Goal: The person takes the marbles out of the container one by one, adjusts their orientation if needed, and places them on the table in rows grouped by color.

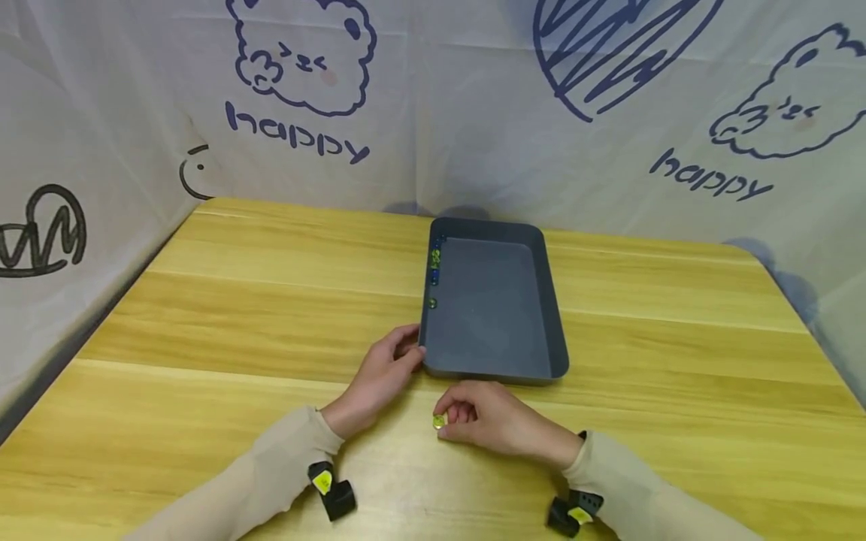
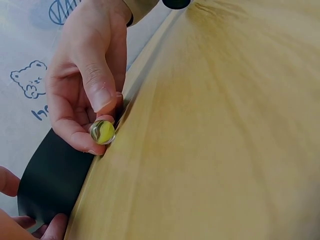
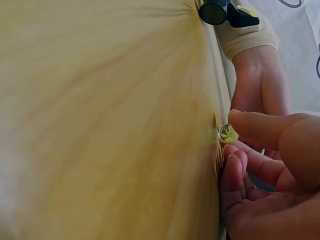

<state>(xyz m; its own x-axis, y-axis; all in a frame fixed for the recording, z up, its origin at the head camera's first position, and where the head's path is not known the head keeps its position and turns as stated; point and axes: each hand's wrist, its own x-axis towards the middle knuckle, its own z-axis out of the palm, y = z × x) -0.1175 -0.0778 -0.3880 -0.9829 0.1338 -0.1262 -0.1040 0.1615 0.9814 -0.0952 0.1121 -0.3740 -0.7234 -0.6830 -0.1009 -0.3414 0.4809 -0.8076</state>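
Observation:
My right hand [image 1: 497, 417] pinches a clear glass marble with a yellow swirl [image 1: 438, 421] between thumb and fingertips, above the wooden table in front of the grey tray [image 1: 487, 315]. The marble [image 2: 103, 132] shows plainly in the left wrist view, and the thumb [image 3: 260, 127] is on it in the right wrist view. At the tray's near left corner, my left hand [image 1: 379, 379] holds the outside, thumb by the rim and fingers lower down. Several marbles, yellow-green [image 1: 435, 259] and blue [image 1: 435, 276], lie along the tray's left wall inside; one yellow-green marble [image 1: 432, 303] sits apart, nearer me.
The light wooden table [image 1: 271, 308] extends on both sides of the tray. A white cloth with drawings [image 1: 473, 150] hangs close behind the table and the tray's far end. Each sleeve carries a black wrist camera, left [image 1: 333, 490] and right [image 1: 573, 514].

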